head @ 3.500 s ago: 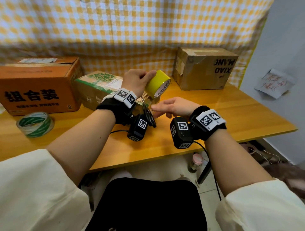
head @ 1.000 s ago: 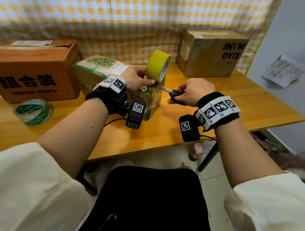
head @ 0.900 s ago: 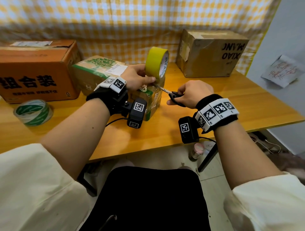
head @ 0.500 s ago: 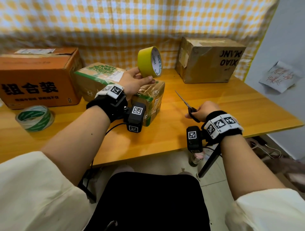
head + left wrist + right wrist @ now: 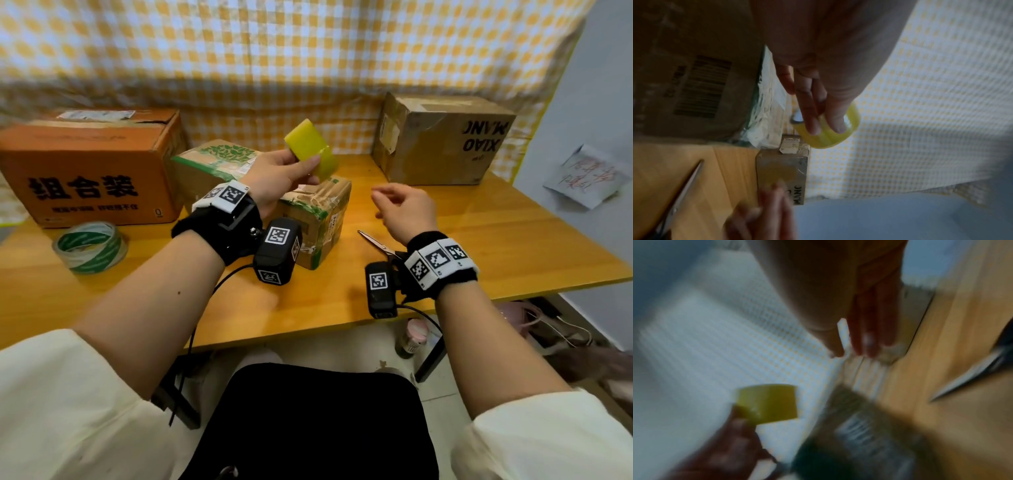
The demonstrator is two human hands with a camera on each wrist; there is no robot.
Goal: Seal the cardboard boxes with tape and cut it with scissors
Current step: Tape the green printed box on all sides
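My left hand (image 5: 303,160) grips a yellow tape roll (image 5: 311,152) in the air above the small green-printed cardboard box (image 5: 318,219), which has tape across its top. In the left wrist view the fingers (image 5: 813,116) curl round the tape roll (image 5: 830,138). The scissors (image 5: 378,242) lie on the table to the right of that box, their handles hidden under my right wrist. My right hand (image 5: 382,205) hovers above the scissors with loosely curled fingers and holds nothing. The right wrist view is blurred but shows the tape roll (image 5: 766,402) and a scissor blade (image 5: 966,381).
An orange box (image 5: 89,164) stands at the back left, with a second green-printed box (image 5: 215,161) beside it. A brown box (image 5: 442,137) sits at the back right. A green-and-white tape roll (image 5: 90,246) lies at the front left of the wooden table (image 5: 513,240).
My right hand cut the tape at the box, drew back, laid the scissors on the table and let go. My left hand lifted the yellow roll off the box and turned it.
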